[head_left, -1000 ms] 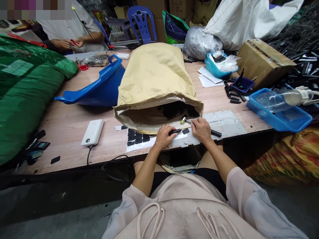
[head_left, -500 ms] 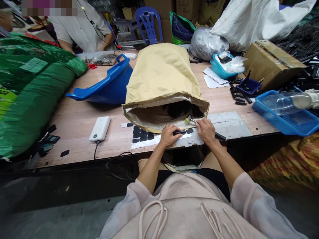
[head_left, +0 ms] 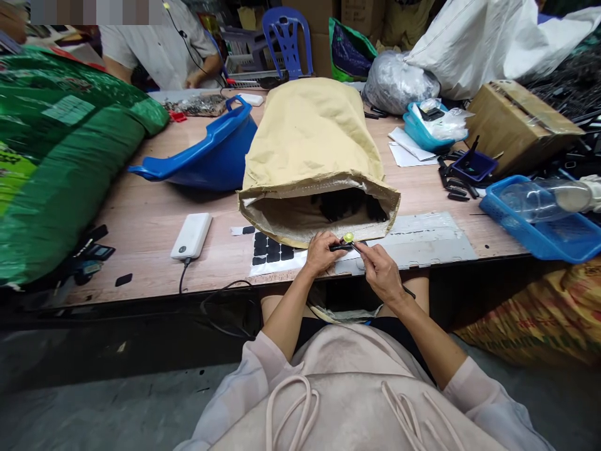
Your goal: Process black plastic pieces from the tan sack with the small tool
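My left hand (head_left: 321, 253) is closed on a slim black plastic piece (head_left: 339, 247) at the table's front edge, in front of the paper sack's mouth. My right hand (head_left: 382, 270) grips a small hammer (head_left: 348, 238) with a yellow head, thin metal shaft and dark handle. Its head is over the black piece, close to my left fingers; whether they touch I cannot tell. Beside my left hand lies a white sheet (head_left: 263, 269) with rows of black square stickers (head_left: 273, 250). The open yellow paper sack (head_left: 314, 138) holds black things, partly hidden.
A blue basin (head_left: 206, 156) and a white power bank (head_left: 191, 235) with a cable are on the left, beyond them a green sack (head_left: 61, 181). To the right stand a blue basket (head_left: 539, 235), a cardboard box (head_left: 521, 125) and a turquoise basket (head_left: 425, 134). Another person (head_left: 157, 50) sits opposite.
The hammer's head has moved left and down, from near the sack's lip to over the black piece. My right hand has shifted down. The view has shifted slightly.
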Available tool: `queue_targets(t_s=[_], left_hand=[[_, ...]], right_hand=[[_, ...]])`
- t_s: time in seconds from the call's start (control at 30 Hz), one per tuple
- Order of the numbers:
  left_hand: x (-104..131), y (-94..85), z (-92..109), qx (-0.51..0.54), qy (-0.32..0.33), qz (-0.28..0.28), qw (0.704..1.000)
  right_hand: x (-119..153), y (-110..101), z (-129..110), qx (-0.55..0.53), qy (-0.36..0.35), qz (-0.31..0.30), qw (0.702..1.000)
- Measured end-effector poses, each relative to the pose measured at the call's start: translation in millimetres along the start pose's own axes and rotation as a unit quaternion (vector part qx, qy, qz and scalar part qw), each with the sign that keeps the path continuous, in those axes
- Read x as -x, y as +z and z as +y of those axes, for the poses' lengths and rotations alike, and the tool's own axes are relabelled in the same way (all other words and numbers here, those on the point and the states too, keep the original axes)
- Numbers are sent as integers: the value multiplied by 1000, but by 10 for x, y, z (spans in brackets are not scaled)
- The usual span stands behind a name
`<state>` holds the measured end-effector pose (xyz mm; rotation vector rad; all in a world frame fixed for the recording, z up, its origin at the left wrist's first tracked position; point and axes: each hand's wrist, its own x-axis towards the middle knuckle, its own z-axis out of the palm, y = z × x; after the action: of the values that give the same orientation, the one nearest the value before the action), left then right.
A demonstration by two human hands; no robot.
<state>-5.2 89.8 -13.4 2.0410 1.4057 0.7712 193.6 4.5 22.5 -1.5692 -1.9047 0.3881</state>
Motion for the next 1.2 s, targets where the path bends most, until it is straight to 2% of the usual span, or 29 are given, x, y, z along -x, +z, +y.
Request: queue_targets(t_s=[0.2,0.4,0.6,0.7,0.83,0.97,1.07,1.2], left_hand=[[11,-26,52,-6,-8,-4,1000],[4,-12,52,-3,-15,-3,1000],[4,-10,57,4,-16,1,1000],[4,-13,62,-4,-14,2,1000],[8,-20,68,-9,-16,-1,1000],[13,-30,70,-8,-12,-4,1000],[16,-37,62,-9,-6,-6,1000],[26,-39,40,-9,3,-7,1000]], right_hand=[[51,19,-35,63,-19,-12,998],[36,-56,-3,57,-25,32,998],[73,-33,88,86,-19,25,996],[6,-56,128,90,-10,48,995],[-218,-113,276,130,-6,78,988],[-423,-93,524,206,-21,61,976],[-479,-24,661,233,-32,51,971],[-462,57,721,230,-29,64,971]])
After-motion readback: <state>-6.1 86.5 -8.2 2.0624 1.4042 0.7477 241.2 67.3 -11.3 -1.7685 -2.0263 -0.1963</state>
